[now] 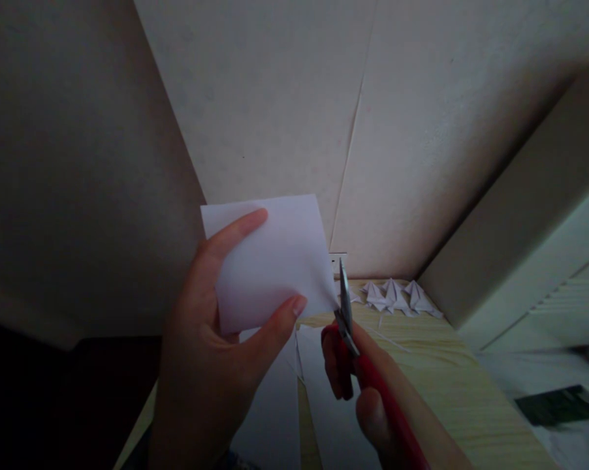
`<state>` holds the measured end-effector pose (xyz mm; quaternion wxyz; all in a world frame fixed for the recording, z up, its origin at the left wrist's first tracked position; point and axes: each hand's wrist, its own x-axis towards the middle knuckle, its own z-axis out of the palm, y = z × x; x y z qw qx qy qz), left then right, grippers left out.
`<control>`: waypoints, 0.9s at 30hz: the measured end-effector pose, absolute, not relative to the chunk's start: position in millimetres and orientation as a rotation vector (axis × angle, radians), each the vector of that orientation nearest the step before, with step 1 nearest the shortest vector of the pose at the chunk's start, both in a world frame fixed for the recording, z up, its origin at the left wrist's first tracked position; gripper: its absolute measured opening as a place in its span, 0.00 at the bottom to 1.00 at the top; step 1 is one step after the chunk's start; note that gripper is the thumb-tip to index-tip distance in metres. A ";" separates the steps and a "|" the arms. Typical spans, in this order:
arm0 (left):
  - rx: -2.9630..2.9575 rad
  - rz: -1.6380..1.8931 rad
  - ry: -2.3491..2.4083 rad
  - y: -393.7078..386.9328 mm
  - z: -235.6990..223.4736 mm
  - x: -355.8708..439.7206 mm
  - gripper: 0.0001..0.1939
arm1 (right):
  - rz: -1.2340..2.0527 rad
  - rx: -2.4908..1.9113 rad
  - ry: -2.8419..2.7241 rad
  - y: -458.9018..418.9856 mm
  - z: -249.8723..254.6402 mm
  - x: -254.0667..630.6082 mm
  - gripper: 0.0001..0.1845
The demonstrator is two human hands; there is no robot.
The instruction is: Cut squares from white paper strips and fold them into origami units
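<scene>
White paper is at the centre of the frame, clamped in my left hand, thumb and forefinger spread across its front. My right hand, lower right of centre, has its fingers closed around red-handled scissors, blades at the paper's lower right corner. Folded paper pieces lie on the wooden tabletop right of centre.

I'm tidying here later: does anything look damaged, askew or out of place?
Two things, mildly. The wall seam runs unevenly, as if lifting, though it is too dim to be sure. A thin white strip lies loose on the table, in front of the folded paper pieces, like a stray scrap.
</scene>
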<state>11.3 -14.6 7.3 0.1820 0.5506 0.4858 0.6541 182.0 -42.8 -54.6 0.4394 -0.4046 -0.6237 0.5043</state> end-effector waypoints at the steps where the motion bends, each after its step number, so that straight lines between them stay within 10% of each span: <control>1: 1.551 1.855 1.364 -14.6 7.2 11.2 0.33 | 1.248 -1.003 -1.553 -42.6 -54.1 182.3 0.38; 27: 1.559 1.847 1.398 -14.1 9.7 12.9 0.33 | 1.207 -1.024 -1.559 -41.8 -64.5 183.8 0.40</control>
